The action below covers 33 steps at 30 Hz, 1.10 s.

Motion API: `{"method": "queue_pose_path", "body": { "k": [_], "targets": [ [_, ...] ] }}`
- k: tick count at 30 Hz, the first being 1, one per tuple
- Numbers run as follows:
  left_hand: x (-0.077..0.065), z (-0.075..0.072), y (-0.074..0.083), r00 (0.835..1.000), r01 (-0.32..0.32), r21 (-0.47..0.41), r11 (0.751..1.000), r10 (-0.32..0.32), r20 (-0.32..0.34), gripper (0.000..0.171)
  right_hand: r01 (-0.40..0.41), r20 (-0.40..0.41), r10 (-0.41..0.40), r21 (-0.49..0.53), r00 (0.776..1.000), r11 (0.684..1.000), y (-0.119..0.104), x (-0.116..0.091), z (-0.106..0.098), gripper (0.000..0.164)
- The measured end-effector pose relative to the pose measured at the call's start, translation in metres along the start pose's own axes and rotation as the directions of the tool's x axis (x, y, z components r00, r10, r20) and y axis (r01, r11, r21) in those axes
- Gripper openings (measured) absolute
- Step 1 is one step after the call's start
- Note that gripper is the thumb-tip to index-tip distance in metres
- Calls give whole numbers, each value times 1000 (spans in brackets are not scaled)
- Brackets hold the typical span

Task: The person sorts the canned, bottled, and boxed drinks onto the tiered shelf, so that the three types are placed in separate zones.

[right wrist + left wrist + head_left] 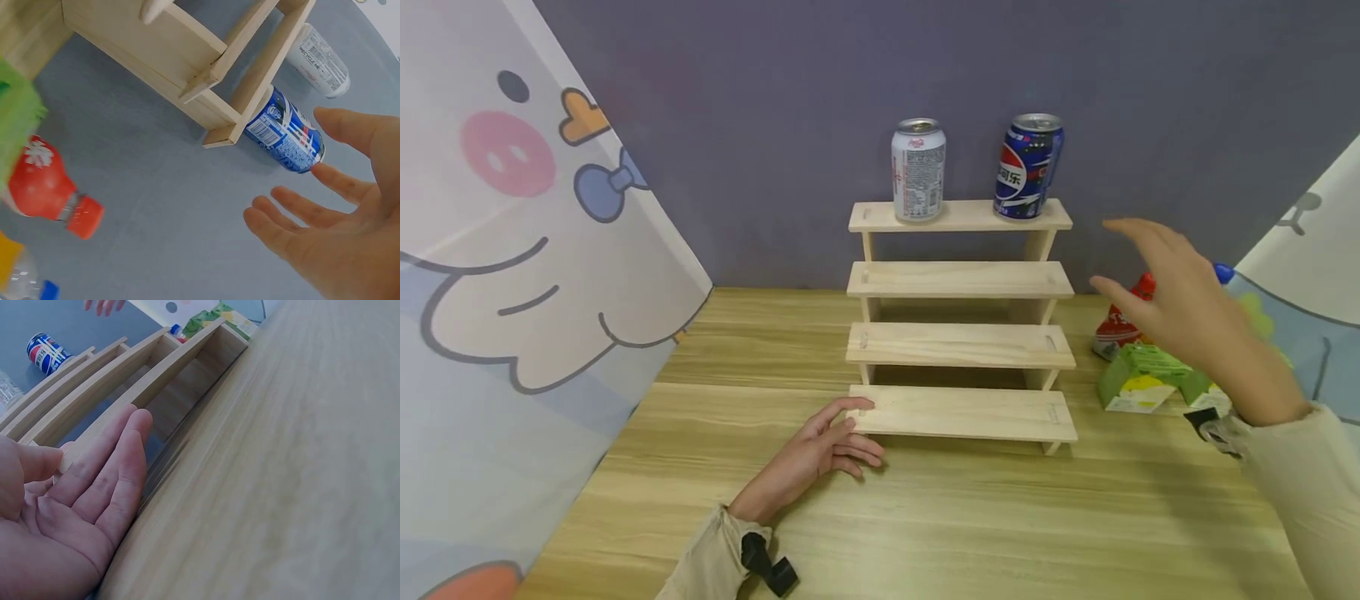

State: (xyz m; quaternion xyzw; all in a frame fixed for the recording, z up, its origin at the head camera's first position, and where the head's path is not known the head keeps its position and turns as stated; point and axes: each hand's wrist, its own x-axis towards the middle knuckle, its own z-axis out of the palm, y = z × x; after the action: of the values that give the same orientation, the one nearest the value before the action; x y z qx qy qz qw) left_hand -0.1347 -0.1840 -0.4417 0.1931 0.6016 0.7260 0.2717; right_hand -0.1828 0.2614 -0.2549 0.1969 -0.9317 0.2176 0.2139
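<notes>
A four-step wooden display rack (pixel 961 343) stands on the table. On its top step are a white Coca-Cola can (pixel 919 177) at the left and a blue Pepsi can (pixel 1027 171) at the right, both upright. My left hand (pixel 820 450) holds the left end of the lowest step, one finger on top and others below its front edge. Raised in the air right of the rack, my right hand (pixel 1198 304) holds nothing, its thumb and fingers spread apart. In the right wrist view its fingertips appear close to the Pepsi can (pixel 284 134).
Green cartons with yellow fruit prints (pixel 1138 382) sit right of the rack, partly behind my right arm. A red-capped bottle (pixel 44 181) and a blue-capped bottle (pixel 22 275) are beside them. A grey wall (pixel 760 150) rises behind, with cartoon-printed panels (pixel 535 217) on both sides.
</notes>
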Motion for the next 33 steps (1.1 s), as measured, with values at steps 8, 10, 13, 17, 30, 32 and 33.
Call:
{"method": "queue_pose_path", "body": {
  "k": [8,10,13,17,30,32,33],
  "targets": [
    [-1,-1,-4,1000,9,-12,1000,-9,-1,42,-43,-14,42,-70,999,997,12,-38,9,58],
    [-1,-1,-4,1000,13,-11,1000,-13,-7,42,-43,-3,42,-71,999,997,17,-44,11,54],
    [-2,-1,-5,1000,19,-11,1000,-19,-9,42,-61,52,65,-76,997,995,27,-53,13,49],
    [0,-1,-4,1000,9,-9,1000,-9,4,42,-46,132,58,-91,990,995,42,-63,16,45],
    [1,0,1,1000,-20,-3,1000,20,-19,41,-19,369,65,-125,927,992,77,-67,32,56],
    [1,0,0,1000,-16,2,1000,16,-18,40,4,347,36,-116,937,993,82,-70,34,56],
    [1,0,0,1000,-15,1,1000,15,-18,40,22,326,15,-111,945,994,84,-72,36,56]
  ]
}}
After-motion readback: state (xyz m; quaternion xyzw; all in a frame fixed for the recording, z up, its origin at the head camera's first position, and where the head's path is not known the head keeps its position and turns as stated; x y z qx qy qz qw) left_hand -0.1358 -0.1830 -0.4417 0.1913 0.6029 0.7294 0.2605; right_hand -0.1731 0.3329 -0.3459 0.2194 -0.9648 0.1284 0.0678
